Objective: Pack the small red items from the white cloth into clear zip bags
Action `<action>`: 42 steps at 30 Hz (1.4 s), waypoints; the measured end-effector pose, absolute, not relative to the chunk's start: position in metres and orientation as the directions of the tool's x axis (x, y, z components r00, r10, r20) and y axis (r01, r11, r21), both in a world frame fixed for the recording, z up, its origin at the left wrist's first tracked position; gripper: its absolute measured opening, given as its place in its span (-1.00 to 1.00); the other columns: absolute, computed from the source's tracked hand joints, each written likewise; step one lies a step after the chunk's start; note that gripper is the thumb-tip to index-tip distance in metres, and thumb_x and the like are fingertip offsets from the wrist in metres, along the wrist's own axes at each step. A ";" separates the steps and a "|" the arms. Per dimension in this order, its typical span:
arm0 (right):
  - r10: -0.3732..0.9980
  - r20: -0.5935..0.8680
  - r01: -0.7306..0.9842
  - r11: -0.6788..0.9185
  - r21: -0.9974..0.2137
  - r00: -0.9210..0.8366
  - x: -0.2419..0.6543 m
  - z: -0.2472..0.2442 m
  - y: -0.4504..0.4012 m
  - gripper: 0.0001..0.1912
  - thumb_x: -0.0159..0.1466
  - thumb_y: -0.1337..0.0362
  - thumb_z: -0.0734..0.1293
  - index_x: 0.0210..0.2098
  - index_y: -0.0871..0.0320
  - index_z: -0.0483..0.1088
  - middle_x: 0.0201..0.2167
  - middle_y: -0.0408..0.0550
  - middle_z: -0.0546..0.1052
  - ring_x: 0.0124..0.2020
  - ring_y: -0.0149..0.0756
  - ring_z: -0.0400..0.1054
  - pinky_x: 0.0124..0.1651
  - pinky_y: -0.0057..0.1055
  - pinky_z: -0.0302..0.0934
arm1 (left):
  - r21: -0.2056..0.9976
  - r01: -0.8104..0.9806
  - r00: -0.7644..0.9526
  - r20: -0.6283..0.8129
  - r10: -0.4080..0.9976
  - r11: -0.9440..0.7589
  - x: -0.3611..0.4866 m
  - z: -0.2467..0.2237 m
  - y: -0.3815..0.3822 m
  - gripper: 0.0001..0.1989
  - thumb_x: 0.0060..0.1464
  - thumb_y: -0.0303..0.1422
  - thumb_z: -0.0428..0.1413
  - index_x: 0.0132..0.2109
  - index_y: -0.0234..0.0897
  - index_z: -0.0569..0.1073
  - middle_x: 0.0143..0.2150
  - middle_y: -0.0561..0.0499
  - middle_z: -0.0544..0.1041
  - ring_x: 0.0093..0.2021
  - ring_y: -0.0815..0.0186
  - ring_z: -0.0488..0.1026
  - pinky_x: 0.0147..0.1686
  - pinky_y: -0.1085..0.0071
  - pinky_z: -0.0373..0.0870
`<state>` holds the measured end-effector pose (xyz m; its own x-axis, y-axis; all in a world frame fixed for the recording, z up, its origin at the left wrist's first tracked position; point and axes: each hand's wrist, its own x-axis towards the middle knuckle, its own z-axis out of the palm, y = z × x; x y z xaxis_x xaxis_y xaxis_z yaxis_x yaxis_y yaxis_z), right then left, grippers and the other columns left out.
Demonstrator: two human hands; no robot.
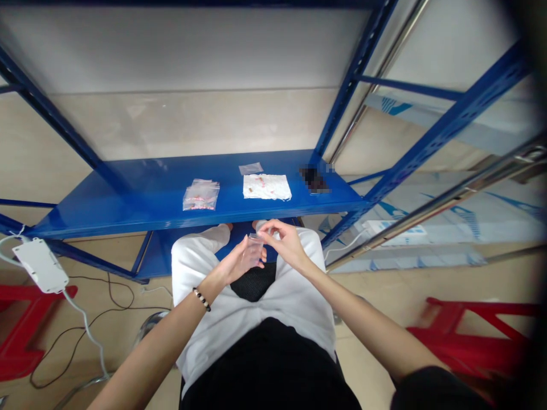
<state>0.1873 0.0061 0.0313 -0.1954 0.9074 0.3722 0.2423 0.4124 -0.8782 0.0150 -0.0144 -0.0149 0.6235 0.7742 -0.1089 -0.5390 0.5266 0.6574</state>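
Above my lap, my left hand (237, 261) is closed on a small clear plastic zip bag (253, 250). The fingertips of my right hand (284, 242) pinch at the bag's top edge. On the blue shelf (145, 188) before me lies a stack of small clear zip bags (201, 195) with pinkish contents. Right of it, a white cloth or paper sheet (273, 187) carries a few tiny reddish and brownish pieces, too small to name. A single flat clear bag (250, 168) lies just behind that sheet.
A dark phone-like object (315, 180), partly blurred out, lies at the shelf's right end. Blue uprights (356, 74) frame the shelf. A white power strip (41, 265) hangs at the left. Red stools (474, 330) stand on both sides, with cables on the floor.
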 end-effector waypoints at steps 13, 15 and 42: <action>0.897 0.441 0.244 0.432 -0.868 -0.022 0.209 0.032 0.030 -0.78 0.33 0.13 0.28 -0.17 0.11 0.45 -0.32 -0.07 0.54 -0.30 -0.27 0.42 -0.18 -0.34 0.25 | 0.710 -0.523 0.613 -0.071 0.787 0.471 0.014 -0.013 -0.014 -0.45 0.17 0.01 0.05 0.02 -0.40 0.48 -0.21 -0.17 0.46 -0.16 0.20 0.42 -0.21 0.33 0.37; 0.867 0.498 0.330 0.476 -0.815 -0.019 0.218 0.038 0.044 -0.78 0.33 0.14 0.27 -0.13 0.11 0.44 -0.32 -0.08 0.53 -0.31 -0.28 0.41 -0.21 -0.36 0.24 | 0.729 -0.520 0.601 -0.058 0.797 0.445 0.014 -0.014 -0.015 -0.47 0.18 0.00 0.05 0.02 -0.40 0.48 -0.20 -0.18 0.46 -0.13 0.19 0.41 -0.19 0.32 0.37; 0.853 0.452 0.808 0.449 -0.382 -0.261 0.240 0.060 0.173 -0.92 0.15 0.38 0.37 -0.45 0.18 0.52 -0.41 -0.01 0.57 -0.34 -0.26 0.39 -0.15 -0.39 0.17 | 0.660 -0.677 0.411 -0.027 0.911 0.326 -0.009 -0.007 0.003 -0.45 0.19 0.04 0.01 0.06 -0.34 0.47 -0.18 -0.13 0.46 -0.11 0.21 0.42 -0.14 0.31 0.39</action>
